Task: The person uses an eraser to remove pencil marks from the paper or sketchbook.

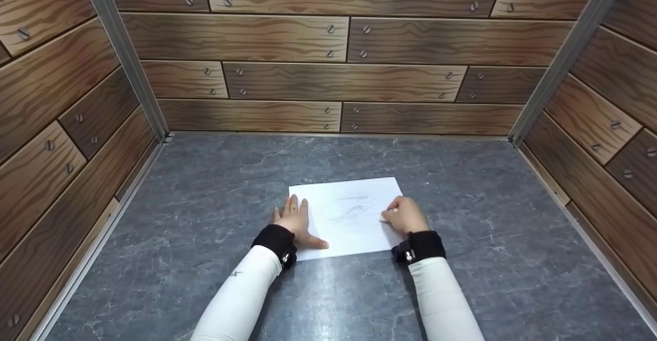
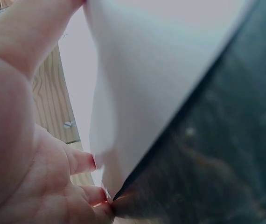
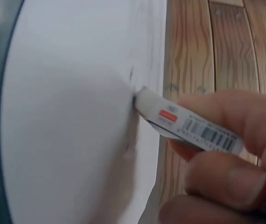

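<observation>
A white sheet of paper [image 1: 349,233] with faint grey smudged marks lies on the dark table. My left hand [image 1: 296,223] rests on its left edge, fingers spread and thumb along the near edge. At the right part of the sheet, my right hand [image 1: 408,215] pinches a white eraser [image 3: 189,123] in a printed sleeve with a barcode and a red patch. In the right wrist view the eraser's darkened tip touches the paper beside short dark marks. The left wrist view shows the left palm [image 2: 35,172] and fingers at the sheet's edge.
The grey marbled tabletop [image 1: 205,192] surrounds the sheet. Wood-plank-patterned walls [image 1: 287,81] stand at the back and on both sides, joined by grey metal corner posts [image 1: 126,48]. Each wrist wears a black strap [image 1: 428,245] with a small device.
</observation>
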Motion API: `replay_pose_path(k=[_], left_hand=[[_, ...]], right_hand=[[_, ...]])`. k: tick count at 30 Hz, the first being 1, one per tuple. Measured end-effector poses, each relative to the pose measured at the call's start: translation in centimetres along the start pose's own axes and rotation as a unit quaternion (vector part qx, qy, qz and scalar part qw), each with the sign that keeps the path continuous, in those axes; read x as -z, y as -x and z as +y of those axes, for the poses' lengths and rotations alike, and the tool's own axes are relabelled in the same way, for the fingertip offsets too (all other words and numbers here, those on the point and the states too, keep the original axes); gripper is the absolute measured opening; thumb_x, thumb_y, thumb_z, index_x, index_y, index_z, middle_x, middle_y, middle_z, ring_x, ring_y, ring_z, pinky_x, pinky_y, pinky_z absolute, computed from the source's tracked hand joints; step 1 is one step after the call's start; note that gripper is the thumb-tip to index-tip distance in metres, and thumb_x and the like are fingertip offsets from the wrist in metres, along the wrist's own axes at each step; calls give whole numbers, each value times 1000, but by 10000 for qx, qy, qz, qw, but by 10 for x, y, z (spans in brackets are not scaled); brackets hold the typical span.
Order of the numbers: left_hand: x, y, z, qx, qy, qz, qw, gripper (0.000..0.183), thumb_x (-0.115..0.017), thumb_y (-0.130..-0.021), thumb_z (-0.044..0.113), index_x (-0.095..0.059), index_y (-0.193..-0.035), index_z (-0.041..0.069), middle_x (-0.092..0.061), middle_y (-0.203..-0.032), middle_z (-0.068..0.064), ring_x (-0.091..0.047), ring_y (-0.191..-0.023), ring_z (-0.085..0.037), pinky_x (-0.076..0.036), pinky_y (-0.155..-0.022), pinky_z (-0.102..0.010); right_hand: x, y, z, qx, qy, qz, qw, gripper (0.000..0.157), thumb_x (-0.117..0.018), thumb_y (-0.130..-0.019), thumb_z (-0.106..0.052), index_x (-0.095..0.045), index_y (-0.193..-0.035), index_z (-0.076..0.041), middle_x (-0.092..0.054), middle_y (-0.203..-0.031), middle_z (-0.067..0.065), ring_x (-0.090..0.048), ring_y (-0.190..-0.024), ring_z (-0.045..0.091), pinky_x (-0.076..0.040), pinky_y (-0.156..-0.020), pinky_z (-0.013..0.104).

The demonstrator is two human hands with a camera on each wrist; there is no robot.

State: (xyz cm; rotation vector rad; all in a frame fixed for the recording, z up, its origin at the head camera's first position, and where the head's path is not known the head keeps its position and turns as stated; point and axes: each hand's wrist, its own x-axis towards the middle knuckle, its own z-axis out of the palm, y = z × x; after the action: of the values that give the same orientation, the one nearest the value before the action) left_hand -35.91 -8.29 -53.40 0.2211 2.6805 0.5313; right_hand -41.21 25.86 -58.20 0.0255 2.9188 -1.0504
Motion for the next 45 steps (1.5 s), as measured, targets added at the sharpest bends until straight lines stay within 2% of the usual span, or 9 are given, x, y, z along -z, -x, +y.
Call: replay_pose_path(k=[5,12,17,19,25,32,35,39,45], left_hand=[[-1,0,1,4,-7,22,10000,145,-95,-92,69,-11,-187,-2,4,-195,-34,4,-186,-49,-4,-149,-75],[3,7,3,117,13,-115,9999,143,-94,-94,67,-10,-188,-1,6,-196,-32,6,-187,-46,-3,-150,-73],[6,8,6,59,114,-55,9999,142,-95,-94,64,-10,-187,-3,7,-195,-33,7,-187,-47,-2,-149,-74],[7,10,6,56,105,-10,9999,142,-95,-94,63,-11,-187,-3,6,-195,-34,6,-187,-48,-2,-149,-74],[6,11,7,51,115,22,9999,141,-96,-94,61,-12,-187,-4,4,-195,-35,5,-186,-48,-3,-149,-74],[4,7,5,10,-11,-35,10000,143,-95,-93,65,-11,-187,-4,5,-195,-35,5,-186,-49,-3,-149,-75],[2,4,2,30,-41,-31,10000,145,-95,-92,67,-11,-187,-4,4,-195,-35,5,-186,-49,-4,-149,-75],[1,0,0,21,-27,-38,10000,146,-95,-91,69,-11,-187,-3,5,-195,-35,5,-186,-49,-4,-149,-75],[2,0,2,10,20,-89,10000,145,-94,-92,69,-11,-187,-3,5,-195,-34,5,-186,-48,-4,-149,-75]], right_hand=[[6,0,6,-289,315,516,9978,18,-79,-104,-24,-77,-104,-5,-82,-105,19,-73,-90,33,-55,-80,42],[1,-4,7,118,-109,-158,9997,21,-83,-102,-29,-78,-104,-9,-79,-101,14,-68,-85,25,-53,-75,33],[7,0,8,-264,71,336,9991,18,-81,-100,-23,-76,-100,-6,-79,-102,17,-70,-88,30,-52,-77,37],[6,1,6,-250,114,410,9988,17,-81,-101,-24,-76,-101,-7,-80,-102,16,-71,-89,31,-52,-78,38],[-2,0,-2,155,-152,-288,9993,18,-83,-102,-26,-77,-102,-9,-77,-99,13,-67,-85,25,-53,-74,33],[8,1,8,-300,289,410,9983,15,-78,-101,-20,-76,-101,-5,-79,-97,16,-70,-84,30,-51,-74,37],[6,-2,8,-98,153,277,9995,18,-79,-100,-24,-77,-103,-7,-78,-95,13,-69,-83,27,-52,-74,36],[3,-5,7,70,-223,-265,9994,19,-82,-101,-27,-78,-104,-8,-74,-94,10,-65,-81,23,-51,-71,32],[15,-1,19,-370,1,149,9992,17,-80,-99,-22,-77,-101,-5,-77,-98,14,-68,-86,29,-50,-72,33]])
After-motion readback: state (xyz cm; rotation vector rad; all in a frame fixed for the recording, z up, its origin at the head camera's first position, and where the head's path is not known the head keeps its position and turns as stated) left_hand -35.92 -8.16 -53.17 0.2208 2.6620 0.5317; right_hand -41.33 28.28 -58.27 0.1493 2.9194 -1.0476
